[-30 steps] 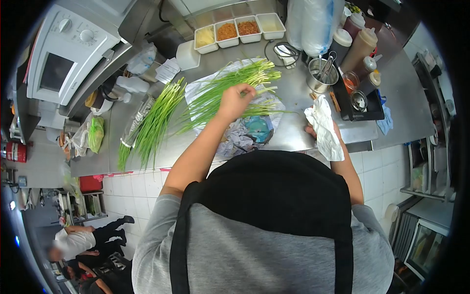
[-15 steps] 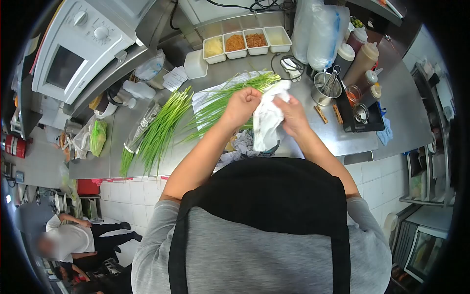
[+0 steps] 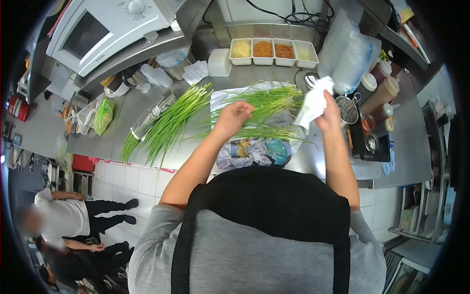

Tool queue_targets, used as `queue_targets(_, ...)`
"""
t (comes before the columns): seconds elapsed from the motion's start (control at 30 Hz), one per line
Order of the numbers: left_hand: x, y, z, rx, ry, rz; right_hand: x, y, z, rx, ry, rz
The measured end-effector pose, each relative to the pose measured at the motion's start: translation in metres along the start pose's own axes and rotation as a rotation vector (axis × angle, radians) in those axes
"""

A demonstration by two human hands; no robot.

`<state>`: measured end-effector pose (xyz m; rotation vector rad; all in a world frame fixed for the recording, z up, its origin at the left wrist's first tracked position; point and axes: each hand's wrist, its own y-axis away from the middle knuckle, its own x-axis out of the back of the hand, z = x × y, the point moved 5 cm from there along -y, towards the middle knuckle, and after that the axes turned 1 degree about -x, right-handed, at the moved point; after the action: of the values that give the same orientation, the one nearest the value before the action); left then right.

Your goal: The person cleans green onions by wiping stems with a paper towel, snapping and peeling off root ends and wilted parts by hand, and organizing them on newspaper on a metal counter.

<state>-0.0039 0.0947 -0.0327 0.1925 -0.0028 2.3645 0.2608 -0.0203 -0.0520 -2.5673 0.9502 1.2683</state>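
My right hand (image 3: 330, 115) grips a bunched white cloth (image 3: 312, 104) at the right end of the loose green stalks, which look like garlic chives (image 3: 271, 104). They lie spread over printed paper (image 3: 219, 98). Over their left part is my left hand (image 3: 235, 118), its fingers curled together; whether anything is between them I cannot make out. Farther left lies a thick bundle of the same chives (image 3: 174, 120), beside a newspaper-wrapped bunch (image 3: 154, 116). Crumpled paper (image 3: 240, 156) and a teal piece (image 3: 278, 151) rest in front of me.
Four-sided white tubs of chopped food (image 3: 264, 50) line the back. To the right stand a whisk in a metal pot (image 3: 348, 109), sauce bottles (image 3: 379, 95) and a black tray (image 3: 374, 153). A microwave (image 3: 105, 29) sits upper left. Other people (image 3: 68, 215) stand at lower left.
My hands have moved apart. The right hand has carried the white cloth to the right, and the left has come off it. The crumpled paper and front chives are uncovered; the view has shifted.
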Motion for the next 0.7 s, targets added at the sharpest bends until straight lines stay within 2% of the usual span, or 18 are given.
queue_targets(0.07, 0.018, 0.004, 0.001, 0.012, 0.073, 0.047, 0.014, -0.001, -0.017, 0.031, 0.048, -0.024)
queue_targets(0.13, 0.027, 0.005, 0.009, 0.000, 0.193, 0.086, 0.011, 0.008, -0.019, -0.038, 0.175, -0.104)
queue_targets(0.27, 0.014, 0.005, 0.031, 0.024, 0.297, 0.064, -0.026, 0.034, 0.030, -0.147, 0.193, -0.267)
queue_targets(0.4, -0.029, 0.006, 0.028, 0.071, 0.294, -0.030, -0.059, 0.046, 0.080, -0.166, 0.041, -0.358)
queue_targets(0.57, -0.039, 0.012, 0.014, 0.109, 0.220, -0.071, -0.062, 0.051, 0.091, -0.167, 0.119, -0.367)
queue_targets(0.7, -0.031, 0.012, 0.009, 0.160, 0.292, -0.026, -0.030, 0.034, 0.067, -0.079, 0.072, -0.121)
